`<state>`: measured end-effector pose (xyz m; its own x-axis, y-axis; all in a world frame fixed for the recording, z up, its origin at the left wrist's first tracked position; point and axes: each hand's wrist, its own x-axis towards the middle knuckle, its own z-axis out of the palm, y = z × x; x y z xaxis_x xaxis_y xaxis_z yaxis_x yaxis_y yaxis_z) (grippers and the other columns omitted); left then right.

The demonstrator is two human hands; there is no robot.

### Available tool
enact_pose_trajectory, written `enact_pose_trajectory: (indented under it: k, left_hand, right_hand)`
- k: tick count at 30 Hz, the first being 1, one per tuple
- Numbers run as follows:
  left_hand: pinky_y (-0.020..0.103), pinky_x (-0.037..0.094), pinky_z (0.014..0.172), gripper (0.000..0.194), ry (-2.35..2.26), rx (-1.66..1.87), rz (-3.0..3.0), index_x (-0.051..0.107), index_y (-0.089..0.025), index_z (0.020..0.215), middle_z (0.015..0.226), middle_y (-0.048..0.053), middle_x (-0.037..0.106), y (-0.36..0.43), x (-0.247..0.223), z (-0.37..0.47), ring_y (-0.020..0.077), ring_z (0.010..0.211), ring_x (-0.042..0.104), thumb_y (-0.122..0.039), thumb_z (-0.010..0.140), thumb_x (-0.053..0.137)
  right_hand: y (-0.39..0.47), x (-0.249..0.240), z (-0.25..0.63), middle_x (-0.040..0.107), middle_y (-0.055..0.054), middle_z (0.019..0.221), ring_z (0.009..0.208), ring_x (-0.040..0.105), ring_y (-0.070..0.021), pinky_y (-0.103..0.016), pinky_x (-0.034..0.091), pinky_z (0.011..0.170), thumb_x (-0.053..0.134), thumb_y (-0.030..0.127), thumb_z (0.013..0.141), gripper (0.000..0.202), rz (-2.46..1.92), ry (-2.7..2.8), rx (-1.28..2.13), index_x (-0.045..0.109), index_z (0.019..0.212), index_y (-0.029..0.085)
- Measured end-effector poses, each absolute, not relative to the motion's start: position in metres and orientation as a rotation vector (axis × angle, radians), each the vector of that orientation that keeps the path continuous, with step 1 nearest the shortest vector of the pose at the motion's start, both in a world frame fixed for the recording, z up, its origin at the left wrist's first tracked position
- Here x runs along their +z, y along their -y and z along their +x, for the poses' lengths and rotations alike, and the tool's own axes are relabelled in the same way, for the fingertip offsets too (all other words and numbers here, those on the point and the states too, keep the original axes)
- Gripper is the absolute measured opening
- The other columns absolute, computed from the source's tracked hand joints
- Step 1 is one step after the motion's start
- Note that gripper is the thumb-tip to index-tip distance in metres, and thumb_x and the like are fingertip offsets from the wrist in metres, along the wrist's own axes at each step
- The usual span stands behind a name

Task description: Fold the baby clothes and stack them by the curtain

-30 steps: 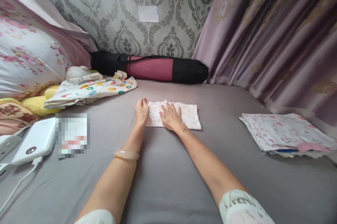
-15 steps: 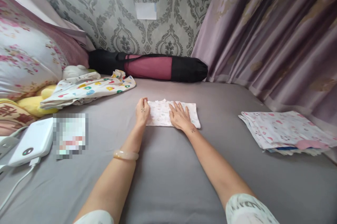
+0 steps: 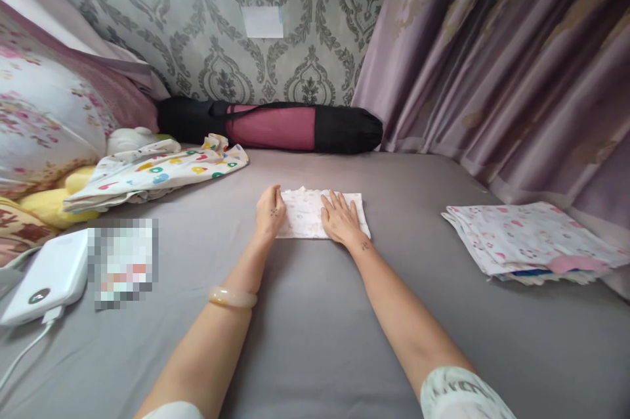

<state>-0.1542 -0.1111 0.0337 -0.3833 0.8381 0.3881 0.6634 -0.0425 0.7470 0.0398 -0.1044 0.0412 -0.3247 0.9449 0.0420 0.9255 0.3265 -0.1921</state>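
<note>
Right hand [image 3: 339, 217] lies spread on the white cloth [image 3: 302, 214], left hand [image 3: 270, 213] curled at its edge, grip hidden

Small cloth [image 3: 302, 214]: white, tiny pinkish marks. Sheet [image 3: 315, 327]: plain grey. Cloth pile [image 3: 522, 235]: white top with pink hearts, blue bit below. Long bag [image 3: 272, 127]: black ends, dark pink middle. Crumpled cloth [image 3: 152, 176]: white with red, yellow, blue, green shapes. Wall [image 3: 207, 5]: pale grey, dark curly leaves. Curtain [image 3: 443, 51]: purple, gold patches. Bracelet [image 3: 233, 298]: creamy white, bit orange.
</note>
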Motion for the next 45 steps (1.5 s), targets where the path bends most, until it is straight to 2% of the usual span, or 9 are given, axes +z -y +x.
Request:
enact_pose_trajectory:
  k: [5, 12, 21, 24, 30, 34, 37, 41, 45]
  left_hand:
    - [0.04, 0.043, 0.099, 0.033, -2.003, 1.22, 1.906, 0.06, -0.017, 0.115, 0.116, 0.016, 0.066, 0.114, 0.032, -0.145, 0.0262, 0.111, 0.06, -0.023, 0.093, 0.036]
    - [0.05, 0.021, 0.115, 0.046, -2.053, 0.775, 2.163, 0.051, -0.013, 0.132, 0.145, 0.021, 0.046, 0.121, 0.02, -0.134, 0.0319, 0.138, 0.037, -0.036, 0.093, 0.042]
    - [0.051, 0.017, 0.115, 0.056, -2.118, 0.559, 2.107, 0.046, -0.012, 0.139, 0.151, 0.022, 0.037, 0.115, 0.01, -0.139, 0.0343, 0.143, 0.027, -0.046, 0.094, 0.039]
    - [0.052, 0.019, 0.114, 0.056, -2.143, 0.489, 2.088, 0.046, -0.012, 0.138, 0.15, 0.023, 0.037, 0.115, 0.014, -0.137, 0.0352, 0.143, 0.027, -0.046, 0.094, 0.038]
    - [0.046, 0.038, 0.101, 0.037, -2.147, 0.368, 2.234, 0.061, -0.02, 0.112, 0.122, 0.017, 0.061, 0.107, 0.035, -0.142, 0.0314, 0.119, 0.052, -0.042, 0.093, 0.039]
    - [0.042, 0.042, 0.096, 0.017, -2.068, 0.381, 2.188, 0.067, -0.02, 0.086, 0.107, 0.015, 0.066, 0.082, 0.051, -0.159, 0.029, 0.108, 0.058, -0.026, 0.084, 0.051]
    - [0.04, 0.044, 0.094, 0.009, -1.994, 0.405, 2.088, 0.067, -0.022, 0.07, 0.093, 0.011, 0.069, 0.06, 0.059, -0.173, 0.0285, 0.101, 0.061, -0.024, 0.073, 0.059]
    - [0.031, 0.049, 0.081, 0.009, -1.91, 0.31, 2.064, 0.068, -0.024, 0.064, 0.07, 0.006, 0.069, 0.038, 0.066, -0.186, 0.0222, 0.08, 0.065, -0.029, 0.068, 0.062]
    - [0.029, 0.051, 0.072, 0.01, -1.868, 0.197, 2.036, 0.07, -0.024, 0.066, 0.068, 0.005, 0.071, 0.023, 0.064, -0.194, 0.0203, 0.069, 0.064, -0.03, 0.062, 0.063]
  right_hand:
    - [0.102, 0.044, 0.043, 0.022, -0.006, 0.16, 0.146, 0.016, -0.0253, -0.051, 0.011, 0.116, 0.022, 0.036, 0.1, 0.054, -1.732, 2.436, 0.24, 0.031, 0.151, 0.021]
    - [0.095, 0.044, 0.06, 0.02, -0.015, 0.159, 0.147, 0.014, -0.0259, -0.045, 0.007, 0.118, 0.022, 0.037, 0.099, 0.062, -1.938, 2.277, 0.153, 0.026, 0.15, 0.003]
    - [0.092, 0.037, 0.06, 0.02, -0.014, 0.159, 0.147, 0.011, -0.0264, -0.046, 0.01, 0.118, 0.023, 0.038, 0.099, 0.062, -1.972, 2.28, 0.206, 0.027, 0.15, 0.003]
    - [0.089, 0.04, 0.063, 0.027, -0.015, 0.157, 0.146, 0.017, -0.0275, -0.05, 0.012, 0.116, 0.025, 0.037, 0.099, 0.059, -1.937, 2.278, 0.195, 0.033, 0.148, 0.005]
    - [0.077, 0.044, 0.079, 0.061, -0.012, 0.129, 0.125, 0.047, -0.0255, -0.054, 0.012, 0.113, 0.024, 0.03, 0.101, 0.045, -1.802, 2.254, 0.117, 0.062, 0.122, 0.018]
    - [0.069, 0.04, 0.093, 0.062, -0.01, 0.127, 0.123, 0.049, -0.0225, -0.049, 0.015, 0.113, 0.026, 0.016, 0.097, 0.043, -1.817, 2.216, 0.099, 0.062, 0.12, 0.019]
    - [0.066, 0.039, 0.099, 0.061, -0.011, 0.129, 0.121, 0.05, -0.0234, -0.046, 0.022, 0.11, 0.027, 0.011, 0.095, 0.045, -1.851, 2.21, 0.117, 0.059, 0.126, 0.019]
    - [0.063, 0.041, 0.1, 0.061, -0.012, 0.126, 0.117, 0.052, -0.025, -0.04, 0.032, 0.101, 0.029, 0.011, 0.095, 0.044, -1.861, 2.247, 0.102, 0.061, 0.124, 0.019]
    - [0.06, 0.045, 0.099, 0.059, -0.014, 0.125, 0.116, 0.049, -0.0265, -0.039, 0.032, 0.099, 0.032, 0.011, 0.094, 0.043, -1.879, 2.259, 0.089, 0.06, 0.125, 0.019]
